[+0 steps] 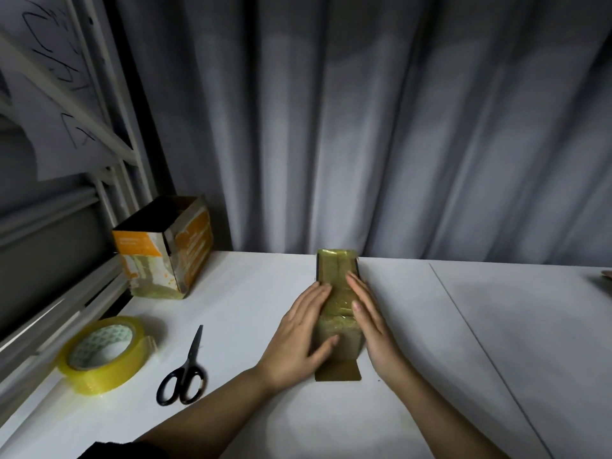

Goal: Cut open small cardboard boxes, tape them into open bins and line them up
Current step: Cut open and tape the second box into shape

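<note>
Closest to us, two bare forearms reach in from the bottom edge, with a dark sleeve (126,450) just poking into the lower-left corner. Both hands are flat on a small cardboard box (337,293) lying lengthwise at the middle of the white worktop (463,359). The left hand (303,332) presses its left side, fingers (323,288) straight, thumb laid across the near face. The right hand (369,319) lies along the right side, fingers stretched out too; neither hand is curled round anything. The box looks olive-brown and glossy, wrapped in wrinkled clear tape, and one bare brown flap (337,371) sticks out flat on the worktop at the near end.

Counting up: two boxes in sight. The second is an orange-and-white open bin (165,253) standing upright at the back left, its dark inside showing and tape round its base. One roll of yellowish clear tape (102,354) lies near the left edge, with one pair of black-handled scissors (183,372) just beside it, blades shut and pointing away.

A grey curtain (364,127) fills the background. At far right something small is cut off by the frame; hard to say what it is.
</note>
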